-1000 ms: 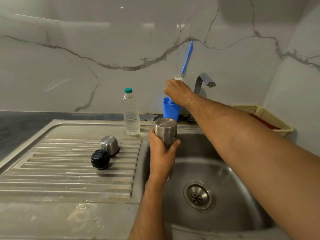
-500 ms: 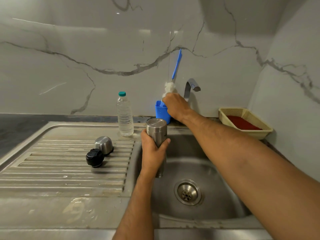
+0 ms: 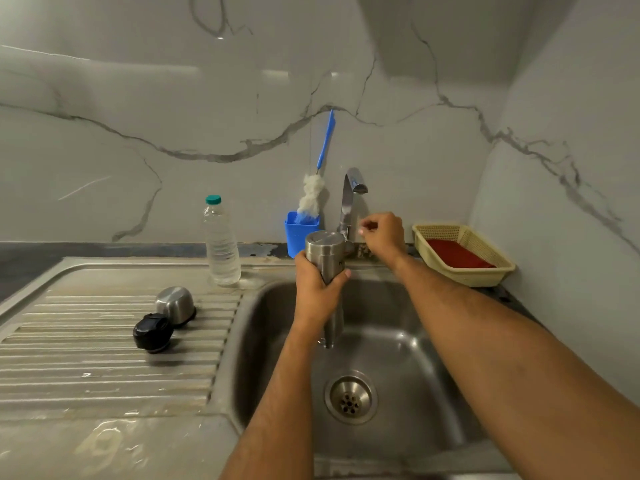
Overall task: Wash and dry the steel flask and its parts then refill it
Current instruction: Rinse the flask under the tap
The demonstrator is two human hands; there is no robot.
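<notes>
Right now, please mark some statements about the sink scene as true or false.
1. The left hand grips the steel flask over the sink. True.
2. The bottle brush is inside the flask. False: it stands in the blue cup.
3. The black cap and steel cup lie on the drainboard. True.
4. The right hand holds the plastic bottle. False: it is near the tap.
</notes>
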